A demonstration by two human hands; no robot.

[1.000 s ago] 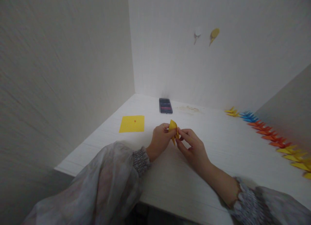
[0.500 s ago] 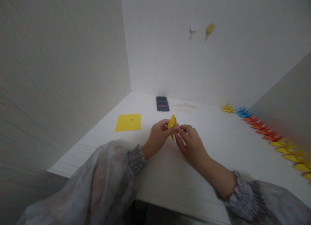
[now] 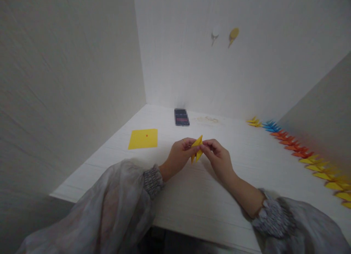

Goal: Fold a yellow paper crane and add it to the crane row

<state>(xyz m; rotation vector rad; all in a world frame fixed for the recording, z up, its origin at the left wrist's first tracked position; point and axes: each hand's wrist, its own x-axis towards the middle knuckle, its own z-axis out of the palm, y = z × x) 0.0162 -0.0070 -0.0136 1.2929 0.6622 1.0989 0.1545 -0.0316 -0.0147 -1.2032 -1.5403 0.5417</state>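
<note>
A small folded yellow paper piece [image 3: 197, 149] is held just above the white table [image 3: 192, 202], between both my hands. My left hand [image 3: 179, 156] pinches its left side with closed fingers; a ring shows on one finger. My right hand [image 3: 218, 159] pinches the right side with thumb and fingertips. The piece has pointed tips, one up and others down. Both my arms wear loose grey sleeves.
A flat yellow paper square [image 3: 143, 138] lies at the left. A dark phone [image 3: 181, 117] rests near the back wall. A row of folded paper shapes [image 3: 301, 153] in yellow, blue, orange and red runs along the right wall. Two hooks [image 3: 223, 35] hang on the back wall.
The yellow piece has been turned between my fingers and now shows two lower points. Both hands shifted slightly; the camera view drifted a little to the right.
</note>
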